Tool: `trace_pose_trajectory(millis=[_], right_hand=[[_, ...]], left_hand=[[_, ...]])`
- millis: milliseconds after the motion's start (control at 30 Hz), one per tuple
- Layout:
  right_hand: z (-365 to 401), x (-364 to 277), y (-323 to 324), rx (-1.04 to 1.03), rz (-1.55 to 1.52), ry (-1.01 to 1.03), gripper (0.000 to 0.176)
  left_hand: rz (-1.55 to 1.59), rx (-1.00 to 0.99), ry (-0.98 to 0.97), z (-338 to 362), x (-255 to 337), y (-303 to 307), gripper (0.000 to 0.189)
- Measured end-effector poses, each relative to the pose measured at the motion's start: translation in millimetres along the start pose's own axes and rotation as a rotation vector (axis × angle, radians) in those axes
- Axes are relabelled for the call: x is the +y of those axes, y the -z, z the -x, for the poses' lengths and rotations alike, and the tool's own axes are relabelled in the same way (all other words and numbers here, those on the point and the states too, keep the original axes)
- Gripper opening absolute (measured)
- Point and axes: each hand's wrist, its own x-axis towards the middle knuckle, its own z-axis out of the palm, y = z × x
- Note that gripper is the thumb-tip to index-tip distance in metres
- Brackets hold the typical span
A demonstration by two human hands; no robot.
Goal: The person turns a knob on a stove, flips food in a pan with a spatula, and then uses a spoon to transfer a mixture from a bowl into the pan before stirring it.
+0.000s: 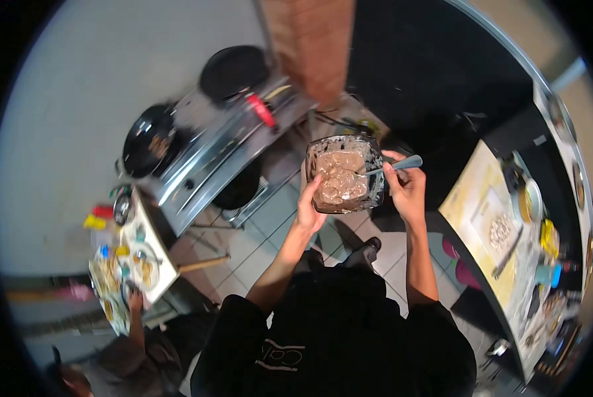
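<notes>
A dark, clear-walled bowl (pixel 378 192) is held up in front of my body, with a thick light-brown mixture (pixel 341 178) inside and smears of it on the walls. My left hand (pixel 310 208) grips the bowl's near left side, thumb over the rim. In my right hand (pixel 406 185) is a spoon (pixel 411 162), pinched between thumb and fingers at the bowl's right side. The spoon's lower end reaches into the mixture, where its tip is hidden.
A stove (pixel 210 165) with a black wok (pixel 147 140) and a dark pan (pixel 235 71) stands at the upper left. Another person (pixel 137 351) works at a small table (pixel 167 264). A curved counter (pixel 462 192) on the right holds a chopping board (pixel 485 228) and containers.
</notes>
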Motion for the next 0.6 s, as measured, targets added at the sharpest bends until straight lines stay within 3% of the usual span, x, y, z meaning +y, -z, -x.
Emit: trace_pose_trajectory(millis=[67, 200, 267, 333, 400, 600], right_hand=[[1, -38, -48, -0.128, -0.055, -0.191, 0.014], [1, -66, -126, -0.347, -0.142, -0.159, 0.012], [-2, -89, -154, -0.445, 0.019, 0.146, 0.01], [-9, -107, -179, -0.523, -0.005, 0.179, 0.01], [-21, -111, -201, -0.598, 0.01, 0.366, 0.011], [-42, -80, -268, -0.659, -0.073, 0.339, 0.015]], left_hand=[[0.014, 0.069, -0.118, 21, 33, 31, 0.056], [-0.009, 0.174, -0.269, 58, 91, 78, 0.056], [-0.019, 0.234, -0.361, 71, 114, 97, 0.055], [0.035, 0.29, -0.398, 83, 136, 107, 0.054], [0.021, 0.288, -0.485, 88, 153, 121, 0.054], [0.038, 0.426, -0.558, 86, 194, 137, 0.05]])
